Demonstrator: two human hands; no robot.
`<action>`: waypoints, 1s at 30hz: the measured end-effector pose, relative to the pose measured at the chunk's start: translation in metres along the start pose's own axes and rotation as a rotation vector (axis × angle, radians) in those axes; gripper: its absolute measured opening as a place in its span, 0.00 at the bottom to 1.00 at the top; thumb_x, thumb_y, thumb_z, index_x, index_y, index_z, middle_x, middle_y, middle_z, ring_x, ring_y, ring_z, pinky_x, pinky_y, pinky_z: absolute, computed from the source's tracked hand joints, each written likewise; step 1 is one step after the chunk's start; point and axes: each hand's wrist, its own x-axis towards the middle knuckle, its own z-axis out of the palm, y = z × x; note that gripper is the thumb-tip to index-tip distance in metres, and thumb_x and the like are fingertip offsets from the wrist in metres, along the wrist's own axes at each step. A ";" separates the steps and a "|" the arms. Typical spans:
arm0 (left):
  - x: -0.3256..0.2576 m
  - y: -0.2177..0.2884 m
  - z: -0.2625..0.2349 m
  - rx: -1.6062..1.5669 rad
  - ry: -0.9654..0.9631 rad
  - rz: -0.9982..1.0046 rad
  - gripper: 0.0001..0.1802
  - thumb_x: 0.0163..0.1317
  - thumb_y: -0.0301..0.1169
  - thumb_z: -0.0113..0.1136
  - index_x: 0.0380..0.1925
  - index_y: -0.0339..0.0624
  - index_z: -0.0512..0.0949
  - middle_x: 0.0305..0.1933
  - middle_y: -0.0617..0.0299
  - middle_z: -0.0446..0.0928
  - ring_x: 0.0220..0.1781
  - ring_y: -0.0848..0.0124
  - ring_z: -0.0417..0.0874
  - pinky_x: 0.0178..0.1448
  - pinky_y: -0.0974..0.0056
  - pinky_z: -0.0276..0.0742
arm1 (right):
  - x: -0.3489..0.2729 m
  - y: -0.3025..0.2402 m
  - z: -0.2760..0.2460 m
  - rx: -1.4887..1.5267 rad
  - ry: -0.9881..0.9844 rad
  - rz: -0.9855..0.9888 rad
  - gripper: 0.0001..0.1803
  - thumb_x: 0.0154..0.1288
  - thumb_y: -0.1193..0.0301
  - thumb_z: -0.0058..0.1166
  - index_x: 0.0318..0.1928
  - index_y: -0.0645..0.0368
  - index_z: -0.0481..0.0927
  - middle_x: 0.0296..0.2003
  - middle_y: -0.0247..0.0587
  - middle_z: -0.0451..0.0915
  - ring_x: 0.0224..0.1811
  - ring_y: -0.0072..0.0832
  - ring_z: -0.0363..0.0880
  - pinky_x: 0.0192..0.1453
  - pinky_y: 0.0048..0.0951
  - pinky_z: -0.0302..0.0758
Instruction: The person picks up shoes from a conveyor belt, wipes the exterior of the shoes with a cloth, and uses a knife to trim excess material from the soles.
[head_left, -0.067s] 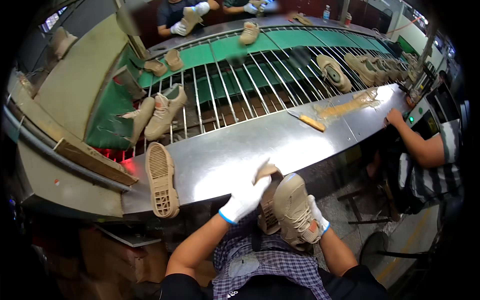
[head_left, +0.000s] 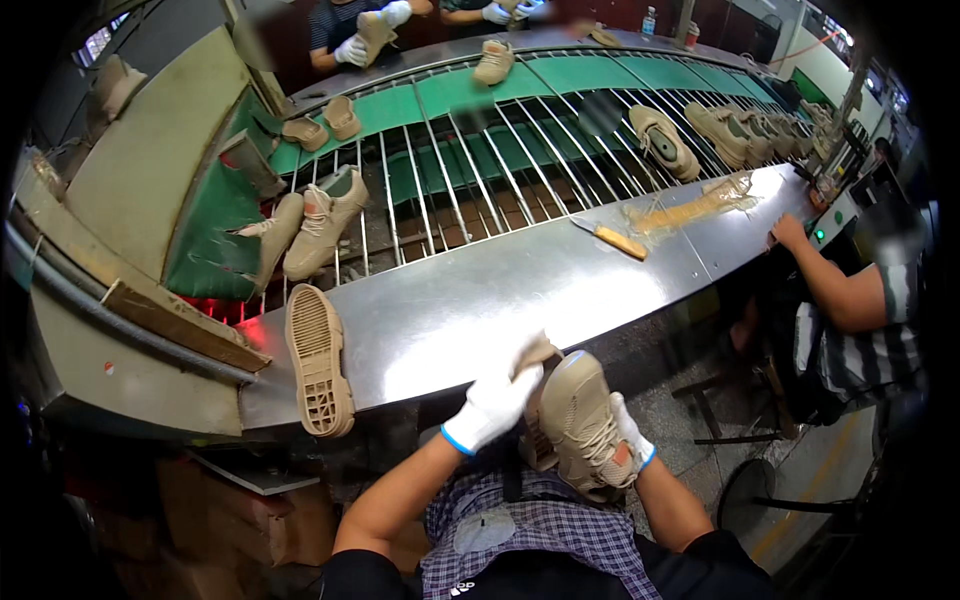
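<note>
My gloved right hand (head_left: pixel 629 432) grips a tan lace-up sneaker (head_left: pixel 577 405) from its right side, toe pointing away from me. In my gloved left hand (head_left: pixel 496 404) is the upper end of a tan shoe sole (head_left: pixel 540 440), just left of the sneaker. The sole's toe end bends up by my fingers, and its lower part is partly covered by the sneaker. A second tan sole (head_left: pixel 318 352) lies tread up on the metal bench (head_left: pixel 450 325), its heel over the front edge.
A knife with a yellow handle (head_left: pixel 620 242) lies near dried glue (head_left: pixel 690 208) on the bench. Beyond it, a roller conveyor (head_left: pixel 465 190) carries several tan shoes. Two co-workers work across it; another person's arm (head_left: pixel 835 285) rests at the right.
My left hand has shifted slightly down and nearer, with the sole's toe end in its fingers. The sneaker in my right hand stays almost in place.
</note>
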 end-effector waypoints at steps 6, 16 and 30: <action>-0.012 -0.001 -0.011 -0.272 -0.157 -0.044 0.40 0.69 0.32 0.72 0.76 0.32 0.65 0.72 0.45 0.76 0.74 0.58 0.77 0.79 0.56 0.71 | 0.006 0.022 -0.013 0.079 -0.034 0.064 0.47 0.79 0.38 0.50 0.77 0.68 0.63 0.66 0.63 0.78 0.63 0.49 0.86 0.64 0.48 0.89; -0.025 0.012 -0.014 -0.012 -0.120 0.039 0.57 0.53 0.39 0.87 0.78 0.34 0.63 0.77 0.44 0.70 0.79 0.55 0.72 0.81 0.52 0.70 | 0.018 0.029 -0.017 0.061 -0.005 0.122 0.45 0.79 0.42 0.53 0.74 0.71 0.67 0.64 0.63 0.80 0.58 0.46 0.89 0.58 0.46 0.92; -0.033 0.009 -0.015 -0.062 -0.107 0.033 0.52 0.56 0.31 0.84 0.77 0.31 0.64 0.76 0.45 0.71 0.76 0.57 0.75 0.79 0.54 0.72 | 0.023 0.032 -0.039 -0.189 -0.021 0.118 0.39 0.83 0.46 0.46 0.73 0.70 0.68 0.62 0.65 0.81 0.57 0.50 0.89 0.60 0.49 0.91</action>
